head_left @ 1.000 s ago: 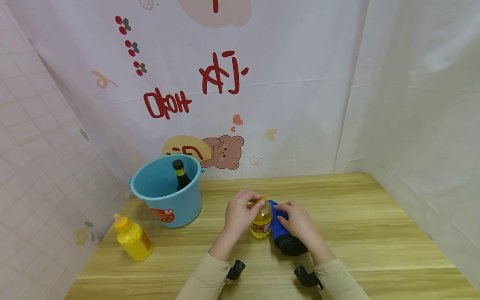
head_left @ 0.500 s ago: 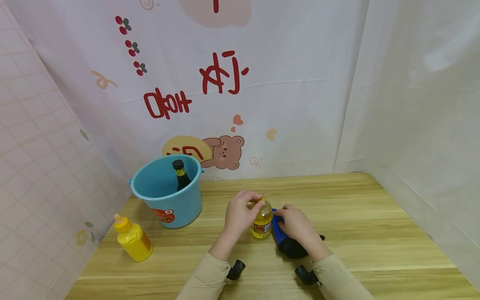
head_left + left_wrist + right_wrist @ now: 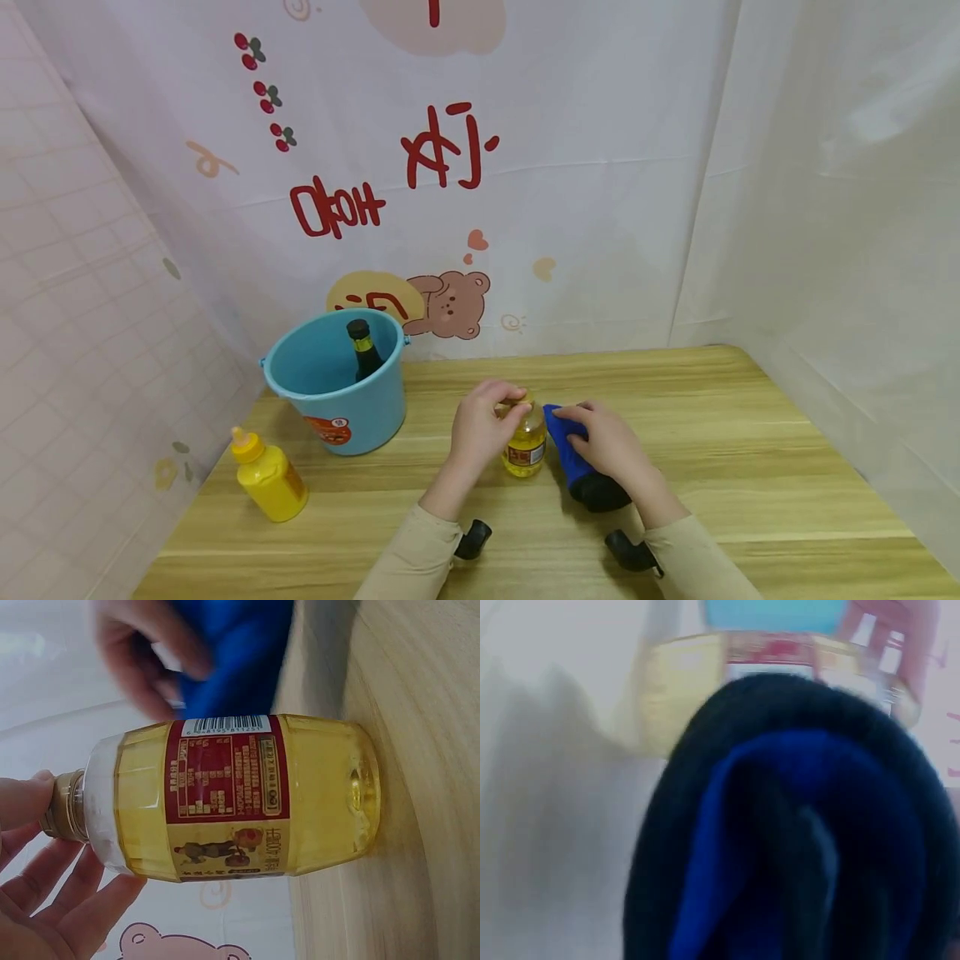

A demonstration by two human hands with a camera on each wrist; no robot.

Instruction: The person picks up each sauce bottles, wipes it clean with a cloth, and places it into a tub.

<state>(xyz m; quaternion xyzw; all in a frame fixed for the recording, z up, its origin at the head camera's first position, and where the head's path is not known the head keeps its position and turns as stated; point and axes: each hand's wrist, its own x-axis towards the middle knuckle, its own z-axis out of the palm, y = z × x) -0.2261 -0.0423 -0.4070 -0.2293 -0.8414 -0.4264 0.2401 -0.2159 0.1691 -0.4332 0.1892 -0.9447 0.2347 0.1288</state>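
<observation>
Upright on the wooden table stands a cooking oil bottle (image 3: 523, 457), yellow oil inside and a red label facing the left wrist view. My left hand (image 3: 483, 425) pinches its golden cap (image 3: 66, 806) between thumb and fingers. Just right of the bottle, my right hand (image 3: 613, 443) grips a bunched blue cloth (image 3: 564, 446) with a black end. The right wrist view looks into the cloth's hollow black rim (image 3: 676, 817) and blue inner folds. A small gap shows between cloth and bottle in the head view. The right palm hides part of the cloth.
A light blue bucket (image 3: 375, 417) at the back left holds a dark bottle (image 3: 365, 357) with a black cap. A yellow squeeze bottle (image 3: 273, 485) stands near the table's left edge. White printed curtains (image 3: 600, 233) hang behind the wooden table (image 3: 750, 467).
The right hand and blue cloth shift slightly back toward the viewer, then forward and right, away from the oil bottle. The left hand and bottle stay in place.
</observation>
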